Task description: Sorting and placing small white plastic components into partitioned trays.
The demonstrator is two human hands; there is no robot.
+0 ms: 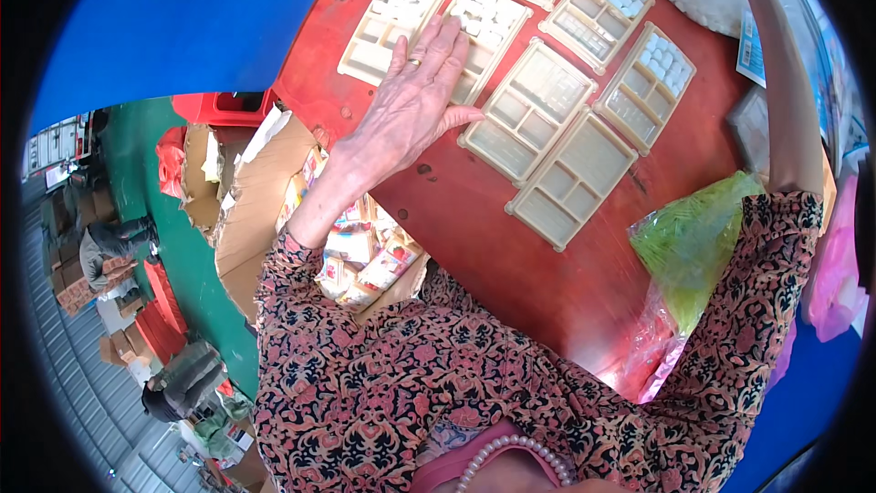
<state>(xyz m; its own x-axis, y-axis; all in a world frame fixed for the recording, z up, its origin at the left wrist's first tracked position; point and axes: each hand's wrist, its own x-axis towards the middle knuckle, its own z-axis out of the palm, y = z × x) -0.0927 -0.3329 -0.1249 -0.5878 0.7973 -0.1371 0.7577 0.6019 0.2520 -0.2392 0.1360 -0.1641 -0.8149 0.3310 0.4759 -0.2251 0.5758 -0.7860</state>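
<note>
My left hand point(422, 96) lies flat, palm down, with its fingers stretched out over a cream compartment tray point(474, 80). Its fingertips touch or hover just above the white pieces point(484, 18) in the tray's large far compartment; which of these I cannot tell. Beside it on the left is another tray point(370, 62) with white pieces loosely heaped in it. Two nearer trays point(507, 164) point(559, 242) show no pieces in their compartments. My right forearm point(792, 82) reaches up along the right side, and its hand is beyond the upper edge.
More trays point(593, 18) point(630, 123) with white pieces stand farther right on the red table point(511, 274). A green-filled clear bag point(689, 237) lies at the right edge. Below left, an open cardboard box point(260, 192) holds small packets point(374, 260). People work in the background.
</note>
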